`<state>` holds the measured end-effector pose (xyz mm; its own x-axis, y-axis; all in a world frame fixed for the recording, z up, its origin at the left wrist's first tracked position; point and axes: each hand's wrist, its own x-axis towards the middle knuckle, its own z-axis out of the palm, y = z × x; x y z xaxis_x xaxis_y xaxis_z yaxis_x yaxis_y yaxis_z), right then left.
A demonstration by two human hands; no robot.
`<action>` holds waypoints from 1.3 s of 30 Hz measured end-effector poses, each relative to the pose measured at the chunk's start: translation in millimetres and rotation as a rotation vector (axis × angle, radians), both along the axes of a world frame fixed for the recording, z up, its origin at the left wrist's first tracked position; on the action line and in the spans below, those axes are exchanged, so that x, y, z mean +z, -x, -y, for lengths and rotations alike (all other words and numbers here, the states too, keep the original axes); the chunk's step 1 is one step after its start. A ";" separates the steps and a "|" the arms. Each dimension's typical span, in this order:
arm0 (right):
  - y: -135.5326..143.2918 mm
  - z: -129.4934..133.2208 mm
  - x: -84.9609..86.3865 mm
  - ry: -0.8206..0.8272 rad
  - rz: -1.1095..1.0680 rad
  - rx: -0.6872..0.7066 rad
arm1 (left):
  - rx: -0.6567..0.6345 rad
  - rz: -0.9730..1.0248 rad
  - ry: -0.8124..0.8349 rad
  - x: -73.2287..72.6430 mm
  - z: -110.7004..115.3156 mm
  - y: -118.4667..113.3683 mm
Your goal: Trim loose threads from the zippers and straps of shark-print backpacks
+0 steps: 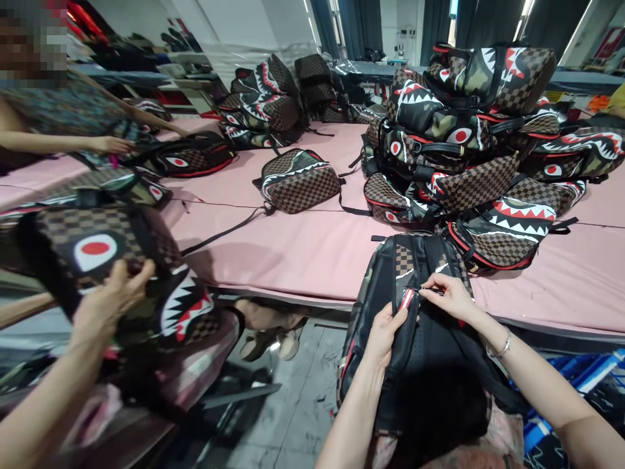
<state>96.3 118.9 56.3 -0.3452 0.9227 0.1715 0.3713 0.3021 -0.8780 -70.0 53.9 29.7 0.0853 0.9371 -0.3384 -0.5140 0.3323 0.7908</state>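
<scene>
A black backpack (439, 365) with checkered patches leans upright against the pink table's front edge, its straps facing me. My left hand (385, 335) pinches a shoulder strap (406, 339) beside a small red and white striped patch (407, 299). Just to the right, my right hand (446, 296) is closed on a thin dark tool (424, 289), whose tip reaches the strap above the patch. What exactly the tool is cannot be made out. A bracelet circles my right wrist.
Shark-mouth backpacks (469, 137) are piled at the table's (293, 254) right, more stand at the back, and one small bag (300, 182) lies mid-table. At left, another person's hand (110, 293) holds a backpack (97, 228); a further person works behind. Blue-wrapped items (576, 391) lie at lower right.
</scene>
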 end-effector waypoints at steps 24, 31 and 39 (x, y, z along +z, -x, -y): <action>9.0 -80.3 7.2 0.308 0.069 0.622 | -0.209 -0.126 -0.016 -0.4 -7.7 47.1; 7.7 -88.3 9.0 0.197 0.122 0.632 | -0.195 -0.099 -0.025 3.4 -8.4 46.3; 11.3 -92.0 13.7 0.246 0.151 0.713 | -0.155 -0.106 -0.063 6.2 -6.9 44.2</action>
